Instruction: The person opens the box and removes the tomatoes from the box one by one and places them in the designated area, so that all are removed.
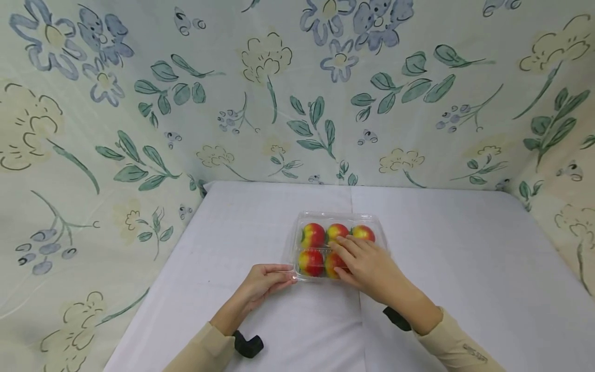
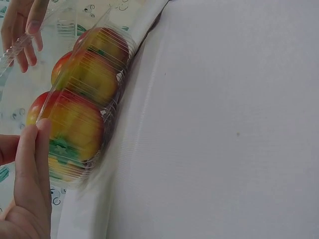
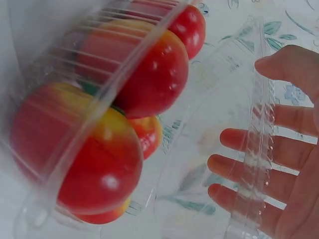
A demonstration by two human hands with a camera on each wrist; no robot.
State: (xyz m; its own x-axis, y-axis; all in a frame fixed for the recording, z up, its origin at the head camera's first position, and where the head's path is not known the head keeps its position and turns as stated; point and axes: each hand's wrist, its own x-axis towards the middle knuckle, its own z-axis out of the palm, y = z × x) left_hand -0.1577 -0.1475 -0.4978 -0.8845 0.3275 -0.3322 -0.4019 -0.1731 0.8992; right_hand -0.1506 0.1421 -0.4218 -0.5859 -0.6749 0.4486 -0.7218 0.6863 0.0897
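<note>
A clear plastic clamshell box (image 1: pixel 308 279) on the white tabletop holds two rows of round red-and-yellow fruits (image 1: pixel 313 235). At its near left corner my left hand (image 1: pixel 260 283) pinches the rim between thumb and straight fingers. The box's clear lid (image 3: pixel 214 94) stands raised from the fruits in the right wrist view. My right hand (image 1: pixel 367 266) reaches over the box from the right and hides part of the front row. Its fingers (image 3: pixel 237 139) are spread and lightly bent at the lid's ridged edge, and several show through the plastic.
White cloth covers the table (image 1: pixel 465 258), with a seam running front to back near the box. Floral fabric (image 1: pixel 279 103) hangs behind and along both sides. A black strap (image 1: pixel 248 345) is at the left wrist, and another (image 1: pixel 397 319) at the right.
</note>
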